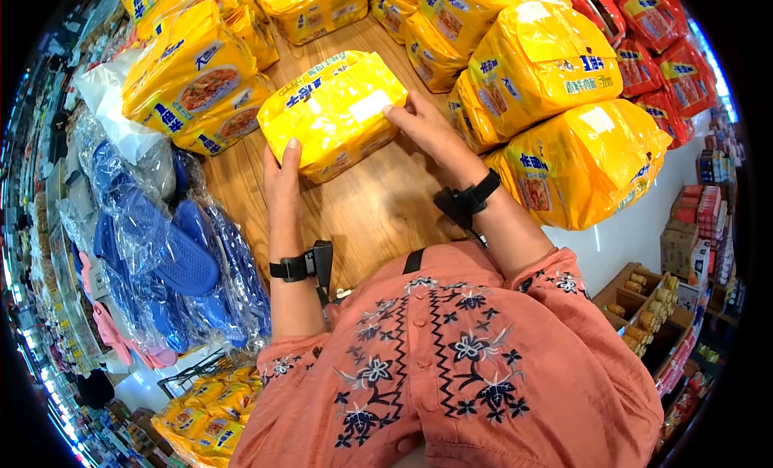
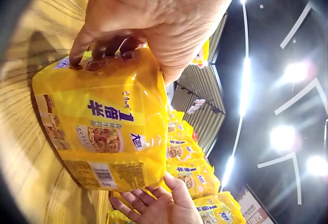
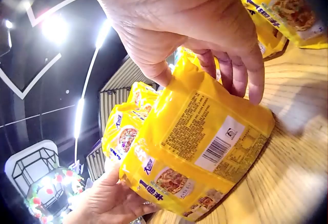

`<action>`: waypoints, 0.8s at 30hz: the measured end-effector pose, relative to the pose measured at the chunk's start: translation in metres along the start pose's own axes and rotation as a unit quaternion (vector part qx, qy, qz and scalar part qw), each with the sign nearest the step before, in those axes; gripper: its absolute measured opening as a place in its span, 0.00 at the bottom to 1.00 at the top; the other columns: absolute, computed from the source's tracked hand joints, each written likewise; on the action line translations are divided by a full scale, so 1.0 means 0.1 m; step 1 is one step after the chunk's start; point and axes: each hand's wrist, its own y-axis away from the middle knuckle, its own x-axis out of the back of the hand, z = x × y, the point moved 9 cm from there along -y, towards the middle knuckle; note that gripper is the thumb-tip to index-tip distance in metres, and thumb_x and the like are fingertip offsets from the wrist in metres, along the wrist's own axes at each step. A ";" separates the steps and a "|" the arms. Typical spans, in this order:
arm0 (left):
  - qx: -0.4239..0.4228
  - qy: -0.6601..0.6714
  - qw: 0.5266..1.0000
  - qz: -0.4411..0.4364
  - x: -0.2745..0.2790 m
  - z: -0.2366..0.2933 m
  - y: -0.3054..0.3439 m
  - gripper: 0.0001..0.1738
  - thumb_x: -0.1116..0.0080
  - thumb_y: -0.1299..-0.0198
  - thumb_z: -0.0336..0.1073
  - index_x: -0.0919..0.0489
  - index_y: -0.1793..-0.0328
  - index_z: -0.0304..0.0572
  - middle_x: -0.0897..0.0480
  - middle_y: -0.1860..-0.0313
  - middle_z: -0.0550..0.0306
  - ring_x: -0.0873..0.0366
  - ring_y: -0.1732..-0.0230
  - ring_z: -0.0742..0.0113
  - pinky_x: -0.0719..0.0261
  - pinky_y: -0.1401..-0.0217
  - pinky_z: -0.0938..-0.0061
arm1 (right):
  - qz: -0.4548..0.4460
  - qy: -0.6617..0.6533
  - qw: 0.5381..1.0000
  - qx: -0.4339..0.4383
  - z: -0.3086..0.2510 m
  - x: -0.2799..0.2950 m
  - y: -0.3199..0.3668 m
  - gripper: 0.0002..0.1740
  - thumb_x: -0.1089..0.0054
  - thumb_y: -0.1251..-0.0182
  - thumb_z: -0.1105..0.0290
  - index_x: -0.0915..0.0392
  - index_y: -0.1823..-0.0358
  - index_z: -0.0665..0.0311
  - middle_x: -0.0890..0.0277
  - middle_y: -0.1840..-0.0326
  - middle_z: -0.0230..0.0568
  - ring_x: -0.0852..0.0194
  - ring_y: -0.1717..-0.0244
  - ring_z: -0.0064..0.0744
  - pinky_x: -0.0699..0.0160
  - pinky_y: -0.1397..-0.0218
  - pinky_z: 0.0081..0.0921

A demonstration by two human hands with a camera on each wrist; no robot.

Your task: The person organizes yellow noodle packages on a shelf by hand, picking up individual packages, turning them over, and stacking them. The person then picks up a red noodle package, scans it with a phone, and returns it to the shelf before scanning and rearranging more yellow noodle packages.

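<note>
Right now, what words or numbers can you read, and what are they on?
"1倍半": the held yellow pack and other yellow packs.
"大面饼": the held yellow pack, beside its noodle picture.
"牛肉面": the upper big yellow pack at right in the head view; characters before it unclear.
Too small: fine print.
Too blurred: red packs, shelf goods.

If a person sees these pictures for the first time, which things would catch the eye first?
Probably first the bright yellow instant-noodle multipack, held between the left hand and right hand, in the head view's upper middle. Next may come the coral embroidered shirt at bottom centre, and the blue slippers in clear plastic on the picture's left.
</note>
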 end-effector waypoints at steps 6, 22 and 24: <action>-0.014 -0.003 1.000 -0.002 -0.04 0.03 0.01 0.32 0.42 0.28 0.49 0.32 0.26 0.36 0.24 0.33 0.54 0.28 0.34 0.65 0.34 0.29 0.71 | -0.004 -0.011 1.000 0.006 -0.04 0.00 0.00 0.26 0.38 0.31 0.52 0.27 0.46 0.70 0.26 0.55 0.38 0.30 0.54 0.25 0.29 0.49 0.23; 0.143 -0.051 0.988 0.021 -0.03 -0.13 0.22 0.42 0.50 0.31 0.69 0.37 0.21 0.51 0.29 0.27 0.52 0.33 0.26 0.54 0.29 0.37 0.46 | -0.039 -0.107 0.993 0.024 0.06 -0.08 -0.02 0.33 0.42 0.28 0.55 0.34 0.30 0.70 0.27 0.36 0.45 0.32 0.35 0.31 0.34 0.31 0.28; 0.141 -0.037 0.989 0.004 -0.06 -0.17 0.23 0.43 0.51 0.31 0.70 0.37 0.21 0.51 0.29 0.26 0.52 0.34 0.25 0.52 0.28 0.37 0.46 | -0.071 -0.155 0.985 0.026 0.08 -0.15 -0.02 0.33 0.44 0.27 0.57 0.36 0.28 0.70 0.28 0.34 0.43 0.33 0.33 0.30 0.35 0.29 0.28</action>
